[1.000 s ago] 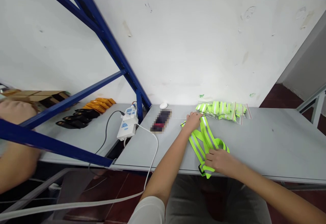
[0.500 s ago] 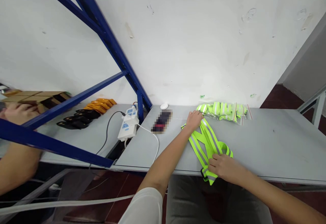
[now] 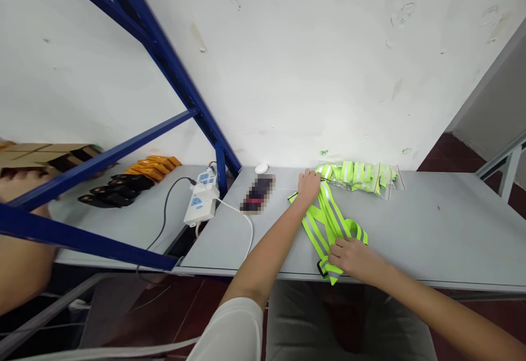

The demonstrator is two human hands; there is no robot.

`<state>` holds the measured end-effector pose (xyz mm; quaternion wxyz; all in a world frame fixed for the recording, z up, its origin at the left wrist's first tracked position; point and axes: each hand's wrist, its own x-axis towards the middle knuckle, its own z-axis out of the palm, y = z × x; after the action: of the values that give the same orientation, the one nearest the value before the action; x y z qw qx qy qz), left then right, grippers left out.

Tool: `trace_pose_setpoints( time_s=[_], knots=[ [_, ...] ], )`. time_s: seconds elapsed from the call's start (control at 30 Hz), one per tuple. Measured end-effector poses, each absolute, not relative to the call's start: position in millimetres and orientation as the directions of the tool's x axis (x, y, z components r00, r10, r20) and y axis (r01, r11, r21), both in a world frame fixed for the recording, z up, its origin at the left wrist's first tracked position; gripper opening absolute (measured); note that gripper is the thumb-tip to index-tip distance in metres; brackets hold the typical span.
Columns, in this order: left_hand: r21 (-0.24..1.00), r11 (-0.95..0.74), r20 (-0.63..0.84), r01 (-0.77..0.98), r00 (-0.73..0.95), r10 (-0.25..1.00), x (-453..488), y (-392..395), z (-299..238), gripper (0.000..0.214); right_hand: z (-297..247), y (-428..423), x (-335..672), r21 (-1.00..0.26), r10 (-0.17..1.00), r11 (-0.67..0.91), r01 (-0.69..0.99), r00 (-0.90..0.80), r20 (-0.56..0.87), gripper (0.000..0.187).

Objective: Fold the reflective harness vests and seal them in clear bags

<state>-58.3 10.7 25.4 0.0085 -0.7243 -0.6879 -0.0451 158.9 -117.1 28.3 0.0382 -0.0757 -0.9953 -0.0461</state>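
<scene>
A fluorescent yellow-green reflective vest (image 3: 329,216), made of straps with grey stripes, lies across the table in front of me. Its lower end, with a black buckle (image 3: 320,269), reaches the table's front edge. My left hand (image 3: 309,187) is closed on the vest's far end, where its fingertips are partly hidden. Nearer to me, my right hand (image 3: 349,257) has its fingers curled over the lower straps, just above the pointed strap end. A loop of strap stands up beside the right hand. Clear bags of folded reflective straps (image 3: 357,175) lie just beyond my left hand.
A pixelated dark item (image 3: 257,194) and a white round object (image 3: 261,168) lie to the left. A power strip (image 3: 201,199) with cables sits by the blue metal frame (image 3: 181,81). Beyond it are black and orange items (image 3: 154,169), cardboard boxes (image 3: 49,155) and another person's hand (image 3: 24,185).
My right hand and the vest's lower end have shifted slightly up and left, away from the front edge. My left hand stays at the far end. The view has drifted a little.
</scene>
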Motion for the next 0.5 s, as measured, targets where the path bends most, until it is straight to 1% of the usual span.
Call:
trace_pose_setpoints(
  time_s=[0.1, 0.13, 0.2, 0.33, 0.37, 0.43, 0.5],
  knots=[
    [0.051, -0.265, 0.05, 0.963, 0.262, 0.964, -67, -8, 27, 0.05, 27, -117, 161, 0.087, 0.146, 0.984, 0.155, -0.984, 0.102, 0.008],
    [0.05, -0.325, 0.043, 0.944, 0.323, 0.945, -70, -13, 28, 0.054, 27, -117, 161, 0.09, 0.14, 0.985, 0.15, -0.985, 0.104, 0.008],
    [0.038, -0.403, 0.04, 0.915, 0.401, 0.915, -74, -20, 28, 0.052, 27, -115, 161, 0.095, 0.129, 0.986, 0.139, -0.986, 0.11, 0.007],
    [-0.014, -0.453, 0.064, 0.891, 0.453, 0.889, -71, -18, 25, 0.03, 27, -115, 160, 0.086, 0.126, 0.987, 0.135, -0.987, 0.103, 0.007],
    [-0.029, -0.457, 0.071, 0.889, 0.458, 0.886, -68, -15, 23, 0.028, 27, -116, 159, 0.082, 0.126, 0.987, 0.134, -0.987, 0.096, 0.007],
    [-0.056, -0.455, 0.086, 0.888, 0.459, 0.884, -62, -8, 19, 0.03, 26, -118, 159, 0.076, 0.123, 0.989, 0.129, -0.989, 0.083, 0.007],
    [-0.078, -0.455, 0.093, 0.887, 0.461, 0.882, -60, -2, 16, 0.039, 25, -120, 159, 0.073, 0.114, 0.99, 0.12, -0.991, 0.076, 0.006]
  ],
)
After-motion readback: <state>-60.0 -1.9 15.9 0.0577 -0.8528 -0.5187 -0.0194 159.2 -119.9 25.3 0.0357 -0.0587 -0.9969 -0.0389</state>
